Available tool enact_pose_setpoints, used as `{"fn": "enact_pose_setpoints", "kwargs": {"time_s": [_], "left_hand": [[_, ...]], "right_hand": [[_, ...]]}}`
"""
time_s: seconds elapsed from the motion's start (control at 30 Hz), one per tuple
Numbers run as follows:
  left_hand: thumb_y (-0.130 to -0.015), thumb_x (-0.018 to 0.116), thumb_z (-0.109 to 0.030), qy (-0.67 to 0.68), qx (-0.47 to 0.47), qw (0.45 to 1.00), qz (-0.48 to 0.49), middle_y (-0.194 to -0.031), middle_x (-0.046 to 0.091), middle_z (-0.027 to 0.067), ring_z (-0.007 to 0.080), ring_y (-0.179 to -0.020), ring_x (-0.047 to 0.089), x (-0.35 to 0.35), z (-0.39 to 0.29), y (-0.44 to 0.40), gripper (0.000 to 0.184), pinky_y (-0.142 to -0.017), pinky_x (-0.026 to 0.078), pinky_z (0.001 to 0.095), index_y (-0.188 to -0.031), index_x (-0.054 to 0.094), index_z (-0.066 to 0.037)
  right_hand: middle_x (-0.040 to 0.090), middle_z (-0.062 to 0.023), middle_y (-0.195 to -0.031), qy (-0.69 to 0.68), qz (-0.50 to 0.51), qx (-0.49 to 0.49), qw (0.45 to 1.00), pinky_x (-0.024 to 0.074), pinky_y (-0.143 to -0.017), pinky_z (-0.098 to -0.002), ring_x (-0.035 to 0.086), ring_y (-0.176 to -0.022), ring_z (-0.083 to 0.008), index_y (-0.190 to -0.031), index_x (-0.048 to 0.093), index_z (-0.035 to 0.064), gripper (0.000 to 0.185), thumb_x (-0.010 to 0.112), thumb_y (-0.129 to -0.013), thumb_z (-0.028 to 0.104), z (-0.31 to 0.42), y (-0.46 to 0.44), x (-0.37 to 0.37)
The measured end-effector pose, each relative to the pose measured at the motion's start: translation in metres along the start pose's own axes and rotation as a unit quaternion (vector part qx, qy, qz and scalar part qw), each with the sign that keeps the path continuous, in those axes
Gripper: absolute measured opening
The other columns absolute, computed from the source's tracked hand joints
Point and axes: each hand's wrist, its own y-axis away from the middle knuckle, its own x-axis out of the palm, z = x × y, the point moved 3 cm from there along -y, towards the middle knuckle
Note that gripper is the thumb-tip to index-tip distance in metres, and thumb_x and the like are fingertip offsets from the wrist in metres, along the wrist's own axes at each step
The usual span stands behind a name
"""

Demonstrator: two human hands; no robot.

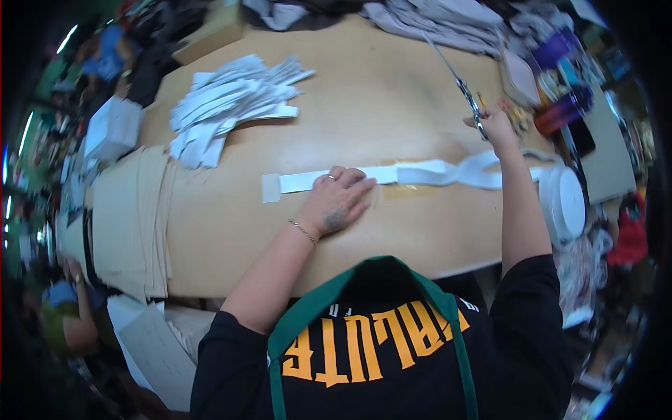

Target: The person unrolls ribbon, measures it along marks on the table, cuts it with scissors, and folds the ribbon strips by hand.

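My left hand lies flat with fingers spread on a white elastic-like strip, holding nothing between its fingers. The strip's left end is beside a small pale square piece on the table. To the right the strip twists and loops toward a white roll near the table's right edge. My right hand is raised over the right side, closed on a pair of metal scissors. The scissors point up and to the left, apart from the strip.
A pile of cut white strips lies at upper left on the table. Stacked beige sheets and a white box are at left. Grey cloth lies along the back. A purple tumbler stands at right. Other people sit at far left.
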Motion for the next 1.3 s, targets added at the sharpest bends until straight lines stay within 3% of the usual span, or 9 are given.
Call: {"fn": "enact_pose_setpoints", "kwargs": {"time_s": [0.07,0.17,0.33,0.43,0.53,0.83,1.03,1.2,1.3], "left_hand": [[-0.08,0.064,-0.028,0.015,-0.012,1.0,0.002,-0.116,0.052,0.0041,0.0263,-0.109,0.048,-0.001,0.001,-0.001,0.042,-0.087,0.043,0.0421,-0.121,0.057,-0.018],[-0.078,0.066,-0.026,0.044,-0.029,0.999,0.004,-0.115,0.053,0.0051,0.027,-0.109,0.048,-0.008,0.001,-0.001,0.041,-0.088,0.044,0.0411,-0.118,0.06,-0.018],[-0.076,0.068,-0.023,0.078,-0.035,0.996,-0.009,-0.113,0.055,0.006,0.0272,-0.106,0.05,-0.007,-0.003,-0.003,0.039,-0.089,0.043,0.0385,-0.115,0.064,-0.016],[-0.076,0.068,-0.023,0.077,-0.027,0.997,-0.014,-0.112,0.057,0.0054,0.0262,-0.103,0.051,-0.008,-0.001,-0.005,0.041,-0.087,0.043,0.0372,-0.116,0.064,-0.017],[-0.075,0.069,-0.023,0.075,-0.027,0.997,-0.009,-0.11,0.057,0.0054,0.026,-0.101,0.052,-0.01,-0.004,-0.007,0.041,-0.085,0.044,0.0364,-0.116,0.064,-0.017],[-0.075,0.069,-0.024,0.077,-0.015,0.997,-0.018,-0.109,0.057,0.0061,0.0267,-0.1,0.053,-0.009,-0.002,-0.007,0.041,-0.085,0.045,0.0372,-0.115,0.065,-0.017],[-0.076,0.07,-0.026,0.104,-0.004,0.994,-0.044,-0.109,0.057,0.0074,0.027,-0.102,0.053,-0.007,0.004,-0.003,0.035,-0.086,0.045,0.0376,-0.109,0.067,-0.013],[-0.078,0.07,-0.019,0.473,-0.079,0.877,-0.038,-0.105,0.059,0.004,0.0216,-0.101,0.055,-0.001,0.026,-0.005,0.029,-0.088,0.044,0.0323,-0.105,0.068,-0.011],[-0.08,0.067,-0.015,0.144,-0.031,0.971,-0.189,-0.101,0.06,0.0043,0.0196,-0.098,0.056,-0.027,0.006,0.0,0.028,-0.086,0.044,0.0315,-0.108,0.064,-0.011]], "right_hand": [[0.064,-0.0087,-0.068,0.161,-0.07,-0.006,0.984,0.0477,-0.062,-0.0355,0.062,-0.065,-0.0231,-0.079,0.065,0.0043,0.029,0.077,-0.067,0.028,-0.002,-0.03,0.011],[0.066,-0.0159,-0.084,0.202,-0.048,-0.028,0.978,0.0467,-0.079,-0.0413,0.064,-0.09,-0.0331,-0.091,0.066,0.0031,0.038,0.07,-0.067,0.032,-0.037,-0.068,0.032],[0.061,-0.0145,-0.109,0.093,-0.172,-0.278,0.94,0.0433,-0.089,-0.0406,0.056,-0.102,-0.0318,-0.105,0.063,0.006,0.041,0.071,-0.072,0.028,0.012,0.0,0.009],[0.061,-0.0102,-0.103,0.018,0.0,-0.402,0.916,0.0434,-0.088,-0.0409,0.052,-0.104,-0.0308,-0.102,0.066,0.008,0.033,0.072,-0.075,0.027,0.056,0.072,0.061],[0.06,-0.0074,-0.098,0.076,0.11,-0.392,0.91,0.0445,-0.084,-0.0393,0.05,-0.101,-0.0282,-0.099,0.067,0.0085,0.03,0.072,-0.074,0.024,0.084,0.107,0.1],[0.057,-0.0088,-0.101,0.127,0.188,-0.3,0.927,0.0425,-0.086,-0.0432,0.048,-0.105,-0.029,-0.092,0.064,0.0075,0.027,0.074,-0.071,0.021,0.098,0.108,0.111],[0.062,-0.0086,-0.089,0.158,0.219,-0.261,0.927,0.0426,-0.084,-0.0418,0.052,-0.1,-0.0293,-0.083,0.063,0.0079,0.021,0.074,-0.067,0.016,0.114,0.105,0.116],[0.063,-0.0074,-0.082,0.08,0.199,-0.232,0.949,0.0412,-0.085,-0.0418,0.054,-0.094,-0.0265,-0.076,0.063,0.0084,0.017,0.074,-0.065,0.014,0.11,0.111,0.116],[0.062,-0.0057,-0.079,0.06,0.174,-0.3,0.936,0.0405,-0.086,-0.0426,0.054,-0.09,-0.0246,-0.072,0.062,0.0083,0.015,0.075,-0.064,0.01,0.12,0.128,0.104]]}}
